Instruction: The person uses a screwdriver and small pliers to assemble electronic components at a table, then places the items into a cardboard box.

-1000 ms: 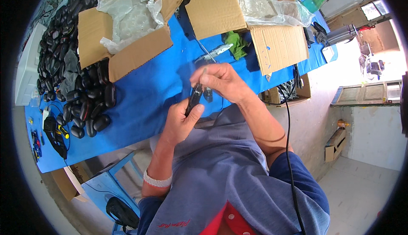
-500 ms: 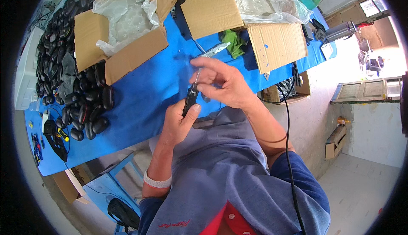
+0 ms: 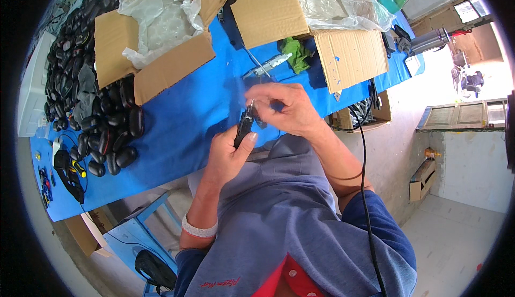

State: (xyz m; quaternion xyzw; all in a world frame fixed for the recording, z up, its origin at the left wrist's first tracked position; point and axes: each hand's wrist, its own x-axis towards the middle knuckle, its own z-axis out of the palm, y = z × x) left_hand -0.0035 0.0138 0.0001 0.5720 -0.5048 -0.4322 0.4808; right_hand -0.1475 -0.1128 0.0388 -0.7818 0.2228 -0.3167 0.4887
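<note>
Black piece (image 3: pixel 244 129) gripped in the left hand (image 3: pixel 224 155), its far end at the right hand (image 3: pixel 289 109).
The left thumb and fingers are wrapped around its near end; the right fingers are curled in, too blurred to tell whether they pinch anything. The piece lies left and near of them, its long axis running from near left to far right. Counting outward over the blue table (image 3: pixel 177 130): one black piece held, one metal strip (image 3: pixel 276 63), one green cloth (image 3: pixel 296 55), two open cardboard boxes (image 3: pixel 174 77) far off, one uncountable heap of black cases (image 3: pixel 102 120) at left.
</note>
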